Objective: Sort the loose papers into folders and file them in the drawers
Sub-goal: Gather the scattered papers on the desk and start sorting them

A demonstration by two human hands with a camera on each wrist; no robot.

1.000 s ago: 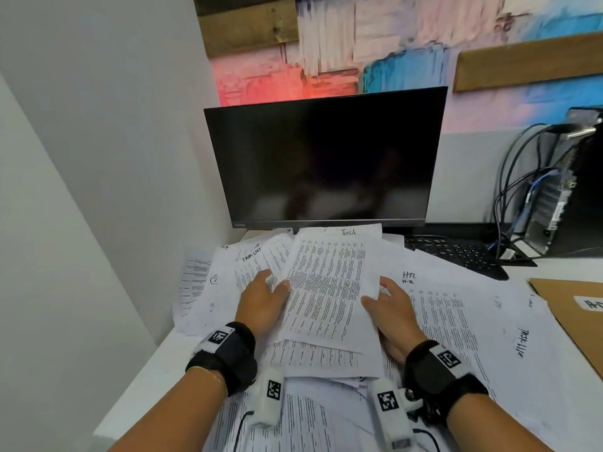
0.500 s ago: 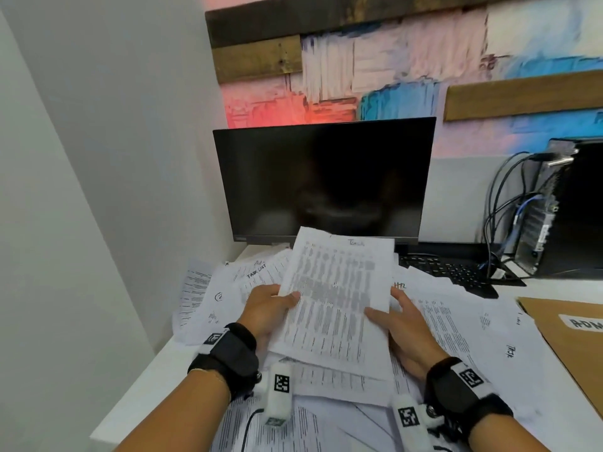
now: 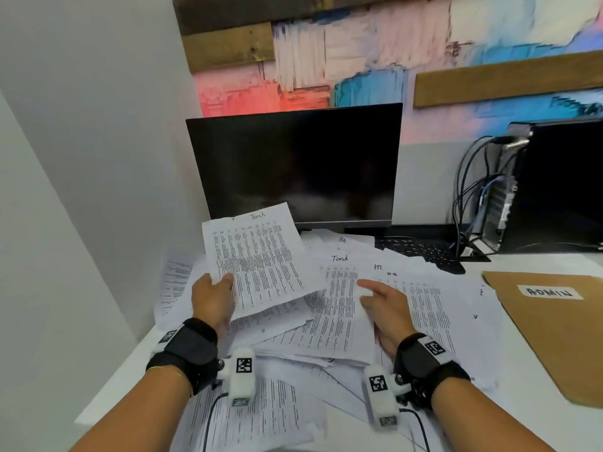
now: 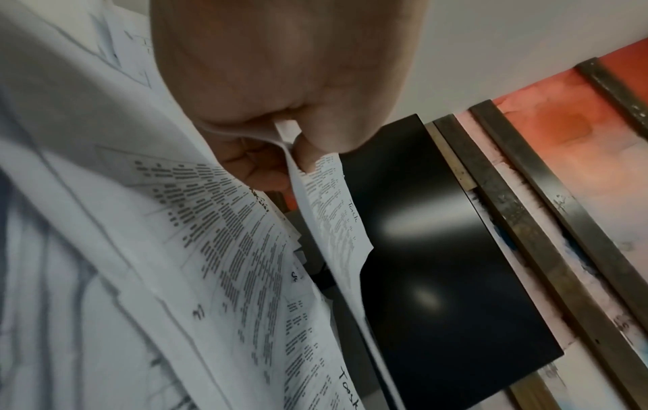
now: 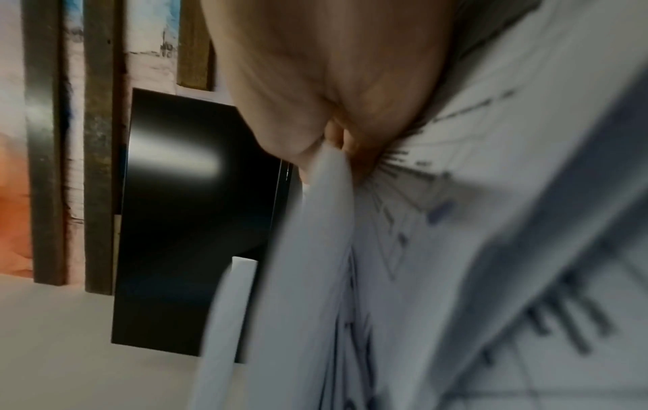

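Left hand: my left hand [image 3: 213, 296] pinches the white printed sheet headed "Task" [image 3: 257, 259]; lift it clear.
Right hand: my right hand [image 3: 383, 305] rests slack on the loose white papers [image 3: 339, 308], steadying them.

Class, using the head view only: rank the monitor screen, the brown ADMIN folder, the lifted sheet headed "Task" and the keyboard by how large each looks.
1. monitor screen
2. brown ADMIN folder, partly cut off at the edge
3. lifted sheet, nearer the camera
4. keyboard, partly covered by papers
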